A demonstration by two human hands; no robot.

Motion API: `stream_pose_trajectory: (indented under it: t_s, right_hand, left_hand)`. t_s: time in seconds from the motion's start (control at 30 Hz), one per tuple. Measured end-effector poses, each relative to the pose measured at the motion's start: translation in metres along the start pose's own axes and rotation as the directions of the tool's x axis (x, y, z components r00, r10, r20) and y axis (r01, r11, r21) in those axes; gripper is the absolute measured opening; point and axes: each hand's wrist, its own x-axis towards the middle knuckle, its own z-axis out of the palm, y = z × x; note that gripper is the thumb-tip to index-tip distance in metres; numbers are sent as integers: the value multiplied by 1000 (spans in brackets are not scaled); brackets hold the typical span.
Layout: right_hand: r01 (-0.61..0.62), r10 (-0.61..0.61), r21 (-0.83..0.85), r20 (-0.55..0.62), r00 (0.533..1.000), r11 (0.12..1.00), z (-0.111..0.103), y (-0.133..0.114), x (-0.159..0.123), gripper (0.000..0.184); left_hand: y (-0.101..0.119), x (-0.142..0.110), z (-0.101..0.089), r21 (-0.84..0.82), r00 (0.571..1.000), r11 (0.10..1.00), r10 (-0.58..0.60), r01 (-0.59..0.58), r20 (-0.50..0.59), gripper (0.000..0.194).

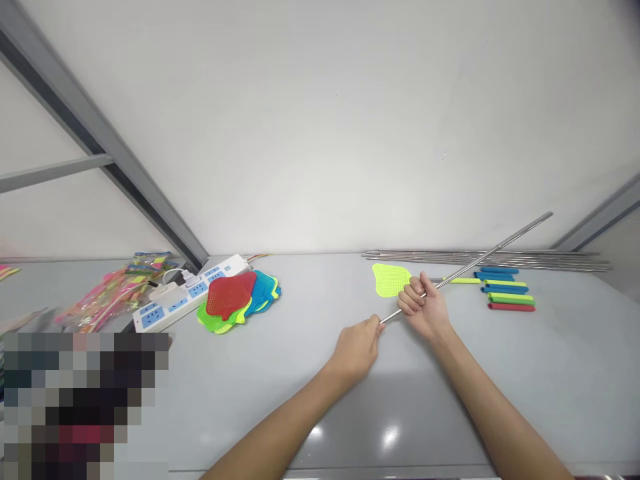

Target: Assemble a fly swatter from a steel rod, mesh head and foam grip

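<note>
A thin metal telescopic rod (473,263) slants up to the right, held between both hands above the table. My left hand (357,343) is closed around its lower end. Further up the shaft, my right hand (423,307) has its fingers wrapped around it, palm turned up. Just behind the right hand lies a yellow fly swatter head (391,280), partly covered by the fingers. A yellow grip tube (463,281) lies to its right; whether the two are joined is hidden by my hand.
Several coloured grip tubes (507,289) are stacked at right, in front of several metal rods (560,261) by the wall. Left of my hands is a pile of swatter heads (230,297) beside a white power strip (175,303). Bagged swatters (110,293) lie further left.
</note>
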Motion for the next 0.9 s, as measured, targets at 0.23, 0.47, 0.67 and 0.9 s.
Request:
stream_pose_trajectory:
  t_s: [0.23,0.47,0.67,0.9]
  right_hand:
    - [-25,21,62,49,999,998,1,0,-3,36]
    - [-50,48,42,56,997,998,2,5,-3,37]
    - [-59,56,40,66,996,997,2,7,-2,38]
    - [-66,65,25,47,997,997,8,12,-4,39]
  left_hand:
    - [15,-9,10,-240,992,962,-120,128,46,38]
    - [17,-9,15,-695,991,707,-80,131,106,41]
    - [12,-4,10,-862,890,289,68,415,451,40]
    - [2,-3,8,-879,868,177,162,443,470,40]
